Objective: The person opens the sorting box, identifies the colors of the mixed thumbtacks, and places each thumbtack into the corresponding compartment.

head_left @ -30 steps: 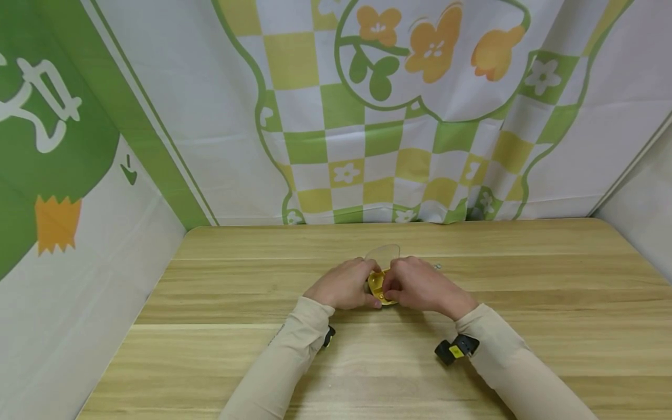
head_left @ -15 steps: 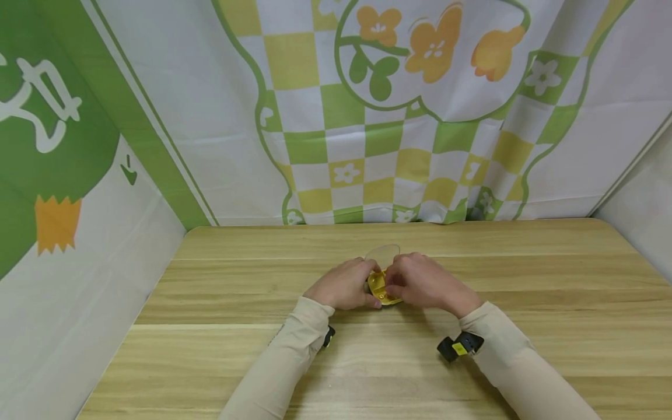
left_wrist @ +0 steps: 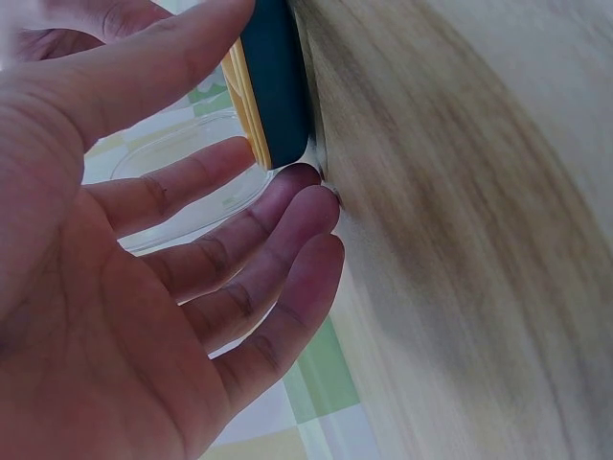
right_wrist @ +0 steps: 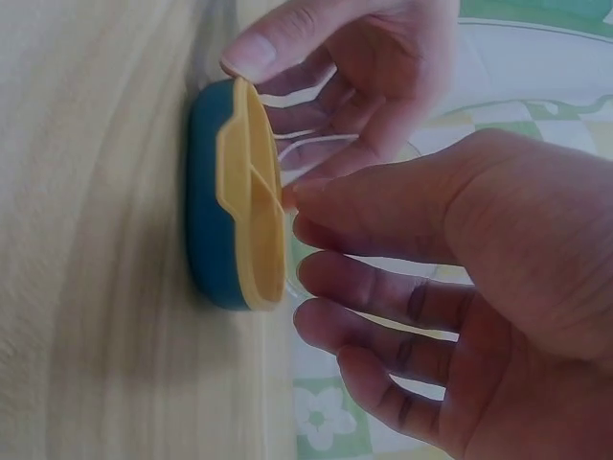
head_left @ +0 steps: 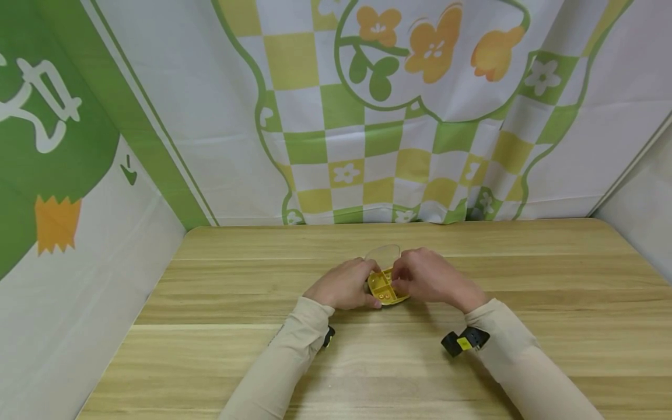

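A small box with a dark teal base [right_wrist: 211,220] and a yellow divided insert [head_left: 379,282] sits on the wooden table, its clear lid [head_left: 384,251] raised at the back. Several tiny round brass-coloured pieces [head_left: 384,296] lie in its front compartment. My left hand [head_left: 343,285] holds the box at its left end, thumb at the front rim and index finger behind. My right hand [head_left: 433,281] is over the right compartments, thumb and index fingertips close together at the insert; I cannot tell whether something small is between them. Its other fingers are loosely bent.
The wooden table [head_left: 220,361] surrounds the box on all sides. Behind its back edge hangs a checked green, yellow and white cloth [head_left: 346,146]. Dark straps with small cameras [head_left: 464,342] sit at both wrists.
My right hand has shifted right and slightly back across the box, uncovering more of the insert's compartments. The left hand and the box have stayed in place.
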{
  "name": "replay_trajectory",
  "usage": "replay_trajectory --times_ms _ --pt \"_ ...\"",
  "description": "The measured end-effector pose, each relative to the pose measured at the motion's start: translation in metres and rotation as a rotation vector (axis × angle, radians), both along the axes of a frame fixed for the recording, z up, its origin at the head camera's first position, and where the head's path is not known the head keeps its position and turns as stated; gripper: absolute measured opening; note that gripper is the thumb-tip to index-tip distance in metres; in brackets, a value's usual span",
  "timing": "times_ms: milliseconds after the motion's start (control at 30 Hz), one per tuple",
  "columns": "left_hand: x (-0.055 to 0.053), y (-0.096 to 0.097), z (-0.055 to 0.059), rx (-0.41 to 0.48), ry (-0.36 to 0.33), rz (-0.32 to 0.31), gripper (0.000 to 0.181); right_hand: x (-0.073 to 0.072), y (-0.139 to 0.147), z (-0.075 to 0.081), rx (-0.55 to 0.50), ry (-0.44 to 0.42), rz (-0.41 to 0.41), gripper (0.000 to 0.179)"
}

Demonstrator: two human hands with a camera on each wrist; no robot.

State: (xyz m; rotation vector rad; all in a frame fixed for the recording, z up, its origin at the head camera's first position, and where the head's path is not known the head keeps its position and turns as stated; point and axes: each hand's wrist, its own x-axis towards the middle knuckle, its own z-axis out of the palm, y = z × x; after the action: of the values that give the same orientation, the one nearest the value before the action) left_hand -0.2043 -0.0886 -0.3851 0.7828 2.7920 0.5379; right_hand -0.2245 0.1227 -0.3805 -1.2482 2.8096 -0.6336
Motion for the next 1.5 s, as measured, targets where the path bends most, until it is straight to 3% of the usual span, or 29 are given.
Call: replay_trajectory --times_ms 200,733,1367,1500 --pt "0.0 0.0 0.0 0.001 -0.004 0.003 0.063 -0.001 0.004 0.004 0.015 -0.028 -0.057 0.003" --pt "-0.001 0.0 -0.002 0.005 -0.002 0.003 0.062 -0.01 0.016 0.004 0.009 -0.016 -0.085 0.003" --pt "0.001 0.001 0.0 -0.009 -0.02 0.017 0.063 -0.019 0.039 0.007 0.001 -0.07 -0.244 0.005" --pt "0.001 0.001 0.0 -0.001 -0.02 0.016 0.063 -0.021 0.044 0.006 0.006 -0.042 -0.276 0.004"
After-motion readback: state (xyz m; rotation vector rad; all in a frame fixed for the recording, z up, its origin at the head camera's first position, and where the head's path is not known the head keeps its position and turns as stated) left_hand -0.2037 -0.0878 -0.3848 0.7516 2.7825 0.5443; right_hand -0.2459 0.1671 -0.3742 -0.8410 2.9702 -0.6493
